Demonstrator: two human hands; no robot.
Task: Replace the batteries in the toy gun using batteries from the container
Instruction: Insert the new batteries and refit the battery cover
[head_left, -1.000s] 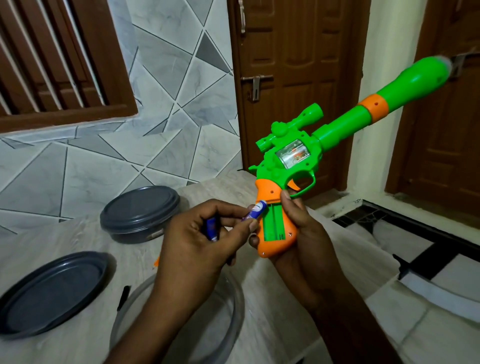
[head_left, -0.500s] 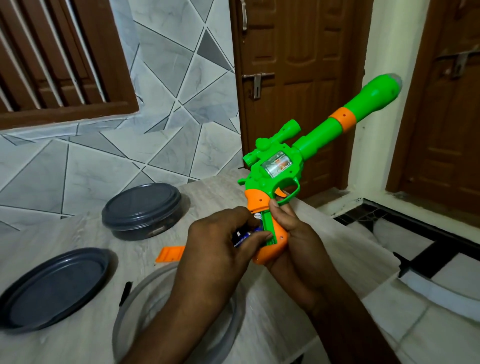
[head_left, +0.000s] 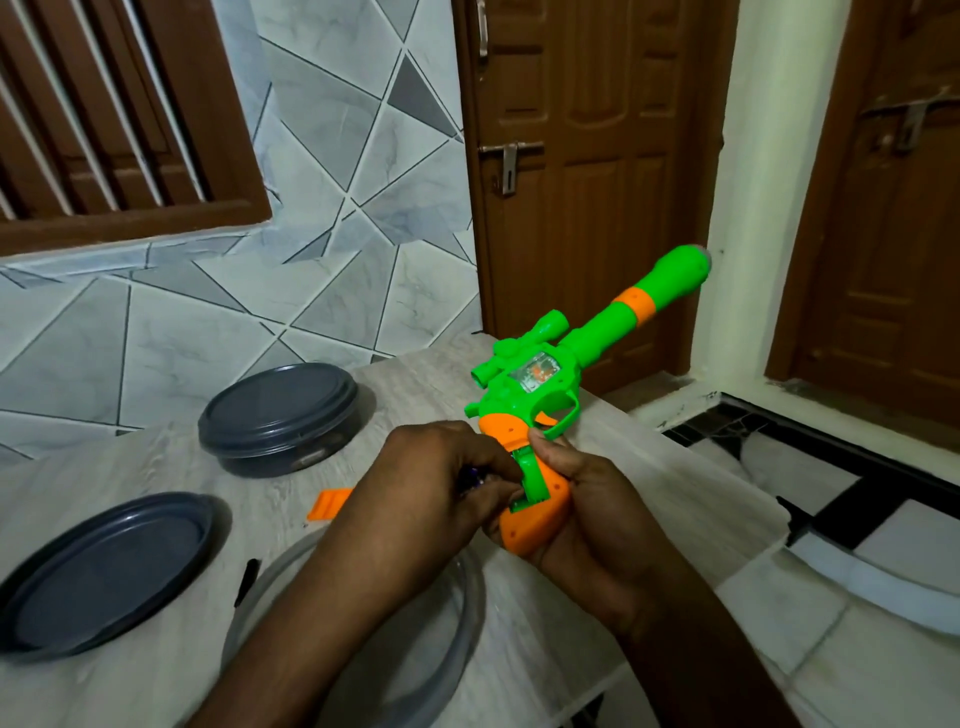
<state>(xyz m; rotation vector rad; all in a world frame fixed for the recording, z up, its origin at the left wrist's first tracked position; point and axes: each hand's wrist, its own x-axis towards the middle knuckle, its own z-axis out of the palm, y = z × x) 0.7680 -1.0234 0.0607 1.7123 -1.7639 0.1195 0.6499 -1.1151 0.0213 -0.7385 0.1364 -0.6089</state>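
Over the near edge of the table (head_left: 171, 457), the right hand (head_left: 576, 488) wraps the orange grip of the toy gun (head_left: 545, 376). The barrel is tilted up and away, so the open green battery bay (head_left: 532, 475) faces the left hand (head_left: 431, 483). The left fingers curl in at the bay, pinching a blue battery (head_left: 470, 474), likely seating it. The orange cover (head_left: 327, 504) is parked on the table. The clear container (head_left: 475, 603) sits open under the forearms.

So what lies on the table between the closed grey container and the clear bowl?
In the head view, a flat orange plastic piece, its right end hidden by the left forearm.
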